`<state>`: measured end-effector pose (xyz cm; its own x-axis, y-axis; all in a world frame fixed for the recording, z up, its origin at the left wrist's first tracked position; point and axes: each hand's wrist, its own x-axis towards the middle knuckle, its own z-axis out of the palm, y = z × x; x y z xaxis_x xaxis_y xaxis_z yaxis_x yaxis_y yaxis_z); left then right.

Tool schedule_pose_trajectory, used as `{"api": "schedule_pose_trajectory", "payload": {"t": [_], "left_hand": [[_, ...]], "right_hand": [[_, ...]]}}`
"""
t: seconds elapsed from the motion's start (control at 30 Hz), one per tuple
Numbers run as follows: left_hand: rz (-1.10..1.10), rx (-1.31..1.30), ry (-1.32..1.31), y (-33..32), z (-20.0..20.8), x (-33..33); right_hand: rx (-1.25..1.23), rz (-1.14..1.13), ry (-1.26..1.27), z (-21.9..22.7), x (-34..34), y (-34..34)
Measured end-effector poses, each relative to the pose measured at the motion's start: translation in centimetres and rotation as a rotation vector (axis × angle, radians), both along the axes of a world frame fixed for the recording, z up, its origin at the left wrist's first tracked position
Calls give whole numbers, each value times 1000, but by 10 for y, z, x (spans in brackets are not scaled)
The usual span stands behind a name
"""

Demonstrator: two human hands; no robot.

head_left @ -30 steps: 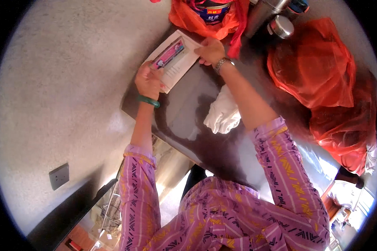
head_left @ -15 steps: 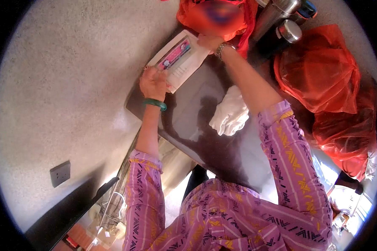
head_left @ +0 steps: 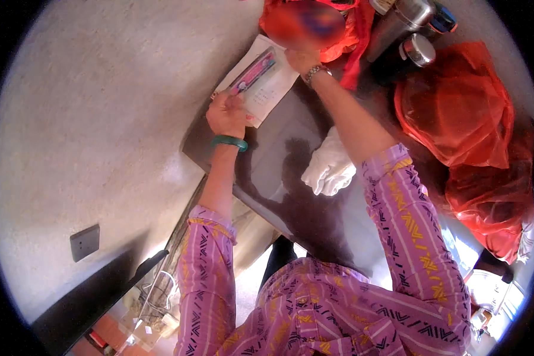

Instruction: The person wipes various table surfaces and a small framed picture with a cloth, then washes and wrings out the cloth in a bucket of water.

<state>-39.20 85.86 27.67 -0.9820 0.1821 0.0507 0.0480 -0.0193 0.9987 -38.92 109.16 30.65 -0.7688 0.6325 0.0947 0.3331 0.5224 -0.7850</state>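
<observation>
My left hand [head_left: 226, 114] is closed on the near left end of a flat white paper booklet [head_left: 271, 91], its thumb lying on top. A narrow pink packet [head_left: 253, 72] with dark edges lies on the paper's face, close to my left fingers. At the far right edge of the booklet, my right hand [head_left: 303, 61] grips the paper; its fingertips are partly hidden. The booklet is over the far left part of a dark glossy table [head_left: 279, 178]. A crumpled white cloth [head_left: 330, 165] lies on the table beside my right forearm.
Beyond my right hand sits a red plastic bag [head_left: 353, 35], partly blurred. A steel flask [head_left: 400, 26] and a dark bottle with a silver lid [head_left: 418, 50] stand to its right. More red bags [head_left: 457, 107] fill the right side. A wall [head_left: 101, 118] borders the left.
The view has shifted slightly, so the table's things sit a little farther right and lower. Both hands keep hold of the booklet, which looks tilted a little differently.
</observation>
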Motion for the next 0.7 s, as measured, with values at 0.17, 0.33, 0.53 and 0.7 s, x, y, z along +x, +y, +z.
{"api": "schedule_pose_trajectory", "payload": {"t": [0.17, 0.33, 0.53, 0.7], "left_hand": [[50, -149, 109, 1, -4, -2], [62, -396, 320, 11, 3, 0], [1, -564, 206, 9, 34, 6], [46, -555, 238, 13, 48, 10]], "right_hand": [[153, -61, -46, 8, -7, -10], [174, -1, -134, 14, 10, -9], [212, 141, 225, 59, 115, -36], [366, 159, 58, 49, 223, -72]]}}
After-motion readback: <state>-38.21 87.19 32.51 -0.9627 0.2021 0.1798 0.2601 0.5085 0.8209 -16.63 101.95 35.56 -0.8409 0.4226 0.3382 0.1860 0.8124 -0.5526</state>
